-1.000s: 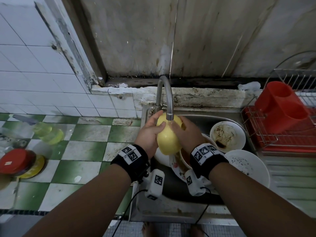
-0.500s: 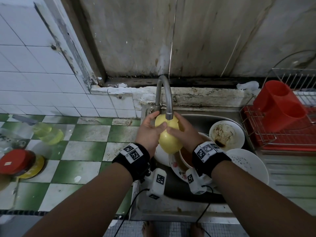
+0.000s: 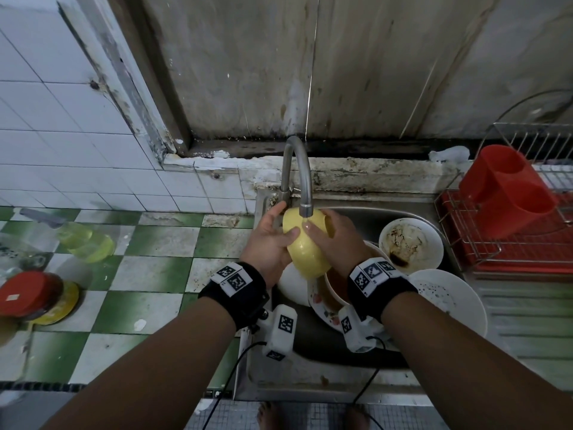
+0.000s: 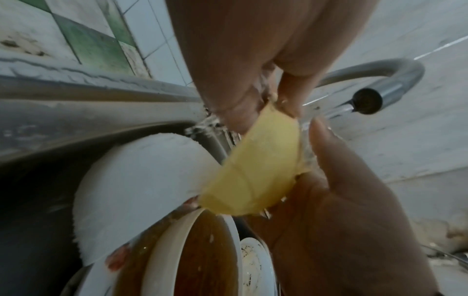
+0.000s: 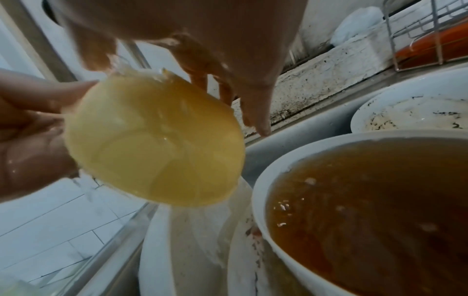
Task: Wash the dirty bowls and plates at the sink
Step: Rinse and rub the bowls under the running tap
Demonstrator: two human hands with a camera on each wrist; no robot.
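Observation:
A yellow bowl [image 3: 307,252] [image 4: 260,170] [image 5: 157,144] is tilted on its side right under the faucet spout [image 3: 305,209] [image 4: 367,98], which runs a thin stream of water. My left hand [image 3: 269,243] grips its left side, thumb on the outer wall and fingertips at the rim. On the right, my right hand [image 3: 331,240] holds the rim, thumb on the outside beside the left thumb. The wet inside of the bowl faces the right wrist view. Below it in the sink [image 3: 356,212] lie dirty dishes.
Under my hands are a white bowl of brown water [image 3: 333,287] [image 5: 367,210], a floral plate [image 3: 322,308] and a white dish [image 3: 290,287]. A stained bowl [image 3: 409,243] and a speckled plate [image 3: 446,293] lie to the right. A red drying rack [image 3: 511,252] stands right; a soap bottle [image 3: 83,240] is on the counter, left.
The bowl stays under the spout. Both thumbs have shifted a little across its outer wall, and the bowl has turned slightly in my hands.

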